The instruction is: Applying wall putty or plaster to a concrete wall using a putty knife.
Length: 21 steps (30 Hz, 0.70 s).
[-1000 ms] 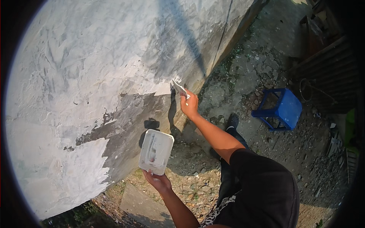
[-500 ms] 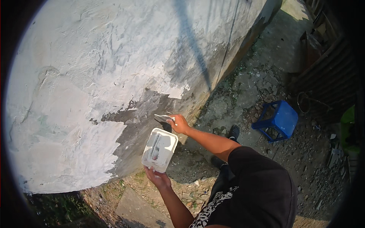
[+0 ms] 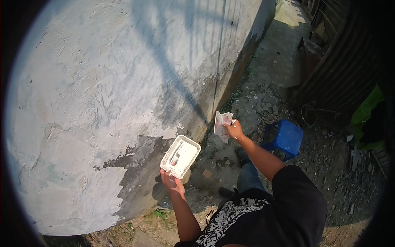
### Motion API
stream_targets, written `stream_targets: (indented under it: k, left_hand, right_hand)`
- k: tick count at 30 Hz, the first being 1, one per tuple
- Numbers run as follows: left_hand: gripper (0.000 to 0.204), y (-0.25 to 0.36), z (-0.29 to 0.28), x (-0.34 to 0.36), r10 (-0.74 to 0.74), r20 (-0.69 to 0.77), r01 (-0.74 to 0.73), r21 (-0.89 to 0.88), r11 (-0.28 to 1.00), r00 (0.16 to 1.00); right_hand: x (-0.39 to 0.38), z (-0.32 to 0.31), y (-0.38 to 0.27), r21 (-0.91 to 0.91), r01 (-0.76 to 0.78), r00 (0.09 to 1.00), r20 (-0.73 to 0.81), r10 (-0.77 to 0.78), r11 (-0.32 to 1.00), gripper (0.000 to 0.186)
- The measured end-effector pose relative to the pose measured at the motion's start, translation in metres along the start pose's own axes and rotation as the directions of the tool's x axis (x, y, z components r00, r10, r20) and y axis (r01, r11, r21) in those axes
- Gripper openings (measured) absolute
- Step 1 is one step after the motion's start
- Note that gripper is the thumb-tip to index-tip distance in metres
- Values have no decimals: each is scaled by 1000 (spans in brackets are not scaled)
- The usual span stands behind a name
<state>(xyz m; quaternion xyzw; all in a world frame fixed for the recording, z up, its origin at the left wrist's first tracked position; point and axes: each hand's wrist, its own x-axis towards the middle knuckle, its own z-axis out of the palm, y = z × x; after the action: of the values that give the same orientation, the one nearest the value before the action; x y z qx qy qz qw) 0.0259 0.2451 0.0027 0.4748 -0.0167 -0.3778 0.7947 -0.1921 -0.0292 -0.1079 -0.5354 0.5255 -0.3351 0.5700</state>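
Observation:
My left hand [image 3: 172, 183] grips the lower end of a pale rectangular plastic tray [image 3: 196, 150], smeared inside with white paste. Above and to the right of it, my right hand [image 3: 233, 129] holds a flat, whitish, translucent scraper [image 3: 222, 121] with reddish patches, away from the wall surface. White smears mark my right fingers. To the left rises a rough wall [image 3: 78, 103], mostly coated pale white, with a ragged dark grey bare patch [image 3: 133, 154] along its lower part.
A blue plastic stool [image 3: 288, 136] stands behind my right forearm. Dark corrugated sheeting [image 3: 329, 70] and a big green leaf [image 3: 364, 117] line the right side. A narrow concrete path [image 3: 271, 74] runs beside the wall, turning to rubble [image 3: 341, 181] near the stool.
My right hand has dropped from the wall toward the tray, then swung up and right with the scraper, off the wall. The tray has shifted slightly up and right. The view has shifted.

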Motion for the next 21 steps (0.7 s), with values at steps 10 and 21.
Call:
stream_targets:
  k: [10,21]
  left_hand:
    - [48,-84,100,110,-52,148,21,204,979,988]
    - [52,-106,153,132,-36,-215,63,121,991,976]
  right_hand:
    - [208,-34,-9,424,-36,975,-182,124,905,18]
    - [292,104,-17,-37,214,864,-458,-207,976,44]
